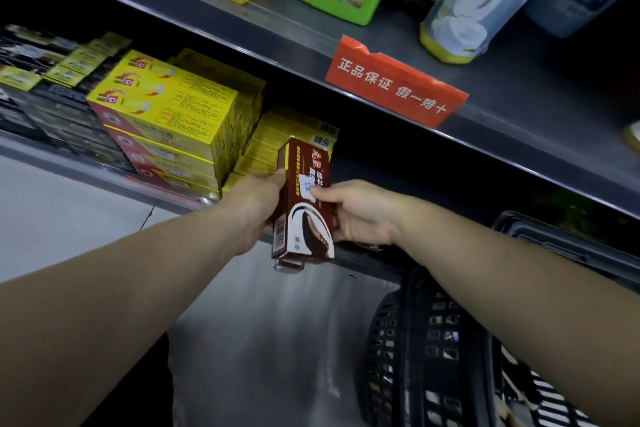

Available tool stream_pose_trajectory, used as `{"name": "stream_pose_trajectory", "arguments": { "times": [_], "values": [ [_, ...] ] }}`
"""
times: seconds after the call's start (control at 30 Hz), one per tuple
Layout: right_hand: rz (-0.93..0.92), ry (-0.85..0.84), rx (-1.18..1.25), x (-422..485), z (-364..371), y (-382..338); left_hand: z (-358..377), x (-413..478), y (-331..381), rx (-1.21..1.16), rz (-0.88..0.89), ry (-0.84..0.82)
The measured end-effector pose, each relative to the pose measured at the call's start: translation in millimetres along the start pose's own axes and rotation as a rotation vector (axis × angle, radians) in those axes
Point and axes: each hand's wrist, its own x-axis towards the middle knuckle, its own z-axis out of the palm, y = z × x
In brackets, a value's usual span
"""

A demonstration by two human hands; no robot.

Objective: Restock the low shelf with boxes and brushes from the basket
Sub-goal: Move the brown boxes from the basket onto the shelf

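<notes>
Shop aisle, dim metal shelving. Brown box (304, 198) centre frame, tilted, at lip of low shelf (52, 159), just right of yellow boxes (166, 104). Left hand (256, 204) wraps its left edge, right hand (360, 211) pinches right edge, thumb on face. Looks light, thin card, probably dents easy, glossy so bit slippy. Grip long sides, not end flaps. Basket (433, 340) lower right.

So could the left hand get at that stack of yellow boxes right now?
Probably yes, but not freely: the stack of yellow boxes stands just left of the left hand with nothing between. That hand grips the brown box, which the right hand pinches too, so it must let go first.
</notes>
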Motion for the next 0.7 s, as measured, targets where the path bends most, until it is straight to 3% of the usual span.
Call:
{"name": "stream_pose_trajectory", "arguments": {
  "times": [0.13,0.33,0.47,0.5,0.57,0.63,0.7],
  "values": [
    [-0.110,0.183,0.091,11,-15,-19,-9,17,-4,0.334,0.155,0.142],
    [-0.077,0.402,0.244,14,-50,-21,11,21,-35,0.752,0.039,-0.067],
    [-0.049,0.540,0.142,21,-51,-15,26,36,-53,0.865,0.049,0.098],
    [-0.065,0.593,0.028,23,-56,-15,24,41,-59,0.880,0.079,0.162],
    [-0.073,0.733,-0.435,27,-72,-17,18,52,-75,0.902,0.095,0.242],
    [0.005,0.777,-1.000,29,-86,-17,12,58,-95,0.934,0.030,0.221],
    [0.058,0.720,-1.332,33,-95,-12,8,64,-113,1.008,-0.025,0.120]
  ]
}}
